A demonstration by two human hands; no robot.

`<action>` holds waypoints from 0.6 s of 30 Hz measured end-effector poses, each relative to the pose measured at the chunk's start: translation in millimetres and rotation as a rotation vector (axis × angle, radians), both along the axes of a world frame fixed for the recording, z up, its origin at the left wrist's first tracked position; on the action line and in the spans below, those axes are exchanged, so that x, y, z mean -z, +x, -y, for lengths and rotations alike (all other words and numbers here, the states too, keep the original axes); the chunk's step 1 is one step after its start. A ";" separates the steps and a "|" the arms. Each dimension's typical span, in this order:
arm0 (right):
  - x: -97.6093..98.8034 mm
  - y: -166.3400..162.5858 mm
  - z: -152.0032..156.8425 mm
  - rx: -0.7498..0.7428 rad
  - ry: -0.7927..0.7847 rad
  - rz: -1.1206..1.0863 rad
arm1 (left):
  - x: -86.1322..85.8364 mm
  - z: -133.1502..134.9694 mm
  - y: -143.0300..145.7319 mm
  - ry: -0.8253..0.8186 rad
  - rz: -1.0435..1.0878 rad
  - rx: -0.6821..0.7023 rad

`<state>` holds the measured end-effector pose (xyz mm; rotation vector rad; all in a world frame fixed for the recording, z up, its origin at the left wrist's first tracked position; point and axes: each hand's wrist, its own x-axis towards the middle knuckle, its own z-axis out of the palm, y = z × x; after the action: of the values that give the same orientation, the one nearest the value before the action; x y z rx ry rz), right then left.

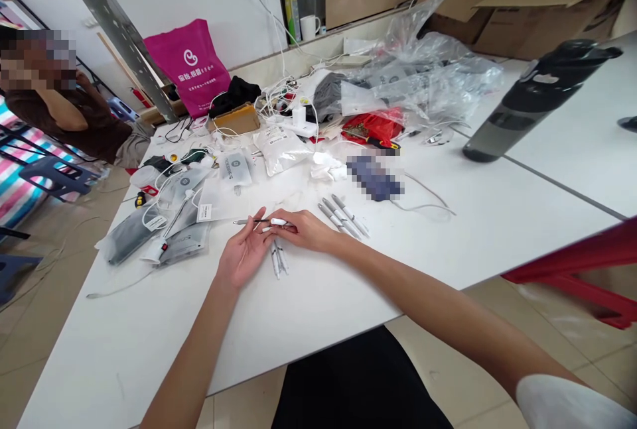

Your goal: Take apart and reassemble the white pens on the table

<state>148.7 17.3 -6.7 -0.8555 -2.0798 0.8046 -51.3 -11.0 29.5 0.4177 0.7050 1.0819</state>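
Note:
My left hand (245,253) lies palm up on the white table (472,230), fingers stretched toward a thin dark pen refill (249,221) whose rear end rests at its fingertips. My right hand (304,228) is closed in a pinch on a white pen part (277,222) at the refill's other end. Two white pens (277,260) lie on the table just under both hands. Three more grey and white pens (343,217) lie side by side to the right of my right hand.
Plastic pouches and cables (169,217) lie left of the hands. A pink bag (192,64), clear wrapping (423,77) and a red packet (373,127) crowd the far side. A dark bottle (532,101) lies at the right. Another person (74,117) sits at far left.

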 end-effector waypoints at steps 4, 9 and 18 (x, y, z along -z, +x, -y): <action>0.6 -2.5 1.2 0.007 0.029 -0.021 | -4.4 2.1 3.2 0.000 0.005 -0.005; -3.2 -1.5 3.1 -0.011 0.049 -0.055 | -7.7 5.6 6.5 0.057 0.022 -0.005; -2.6 -1.6 4.7 -0.028 0.066 -0.085 | -8.1 3.8 0.5 0.210 0.022 -0.096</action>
<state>147.1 12.6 -4.1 -0.7451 -2.0360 0.7699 -50.7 -14.8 37.6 0.5547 0.5985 1.2550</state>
